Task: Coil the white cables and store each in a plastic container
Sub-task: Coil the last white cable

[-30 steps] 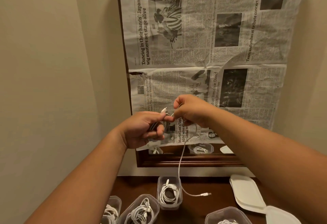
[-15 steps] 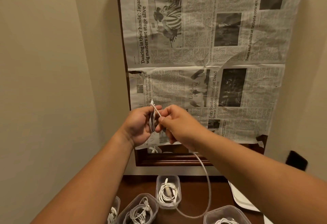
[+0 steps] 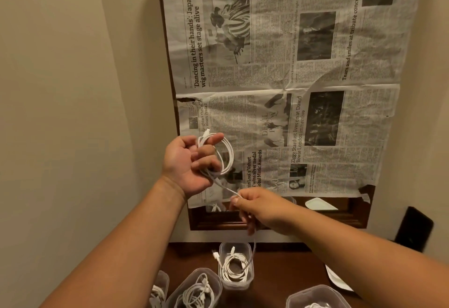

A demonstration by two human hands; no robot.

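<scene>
My left hand (image 3: pixel 188 162) is raised in front of the newspaper and holds a white cable (image 3: pixel 227 154) looped in a coil around its fingers. My right hand (image 3: pixel 257 208) is lower and to the right, pinching the cable's loose tail, which runs taut up to the coil and hangs down past my fingers toward the table. Below, clear plastic containers (image 3: pixel 234 265) with coiled white cables inside stand on the dark wooden table; another such container (image 3: pixel 196 288) stands at the lower edge.
A newspaper sheet (image 3: pixel 291 76) covers a wood-framed mirror on the wall. A white lid (image 3: pixel 337 281) lies at the table's right side, and a clear container (image 3: pixel 315 295) shows at the bottom edge. A black object (image 3: pixel 414 228) leans against the right wall.
My right hand has moved down and to the right away from the left hand, drawing the cable's tail out. The coil on my left hand now shows as open loops.
</scene>
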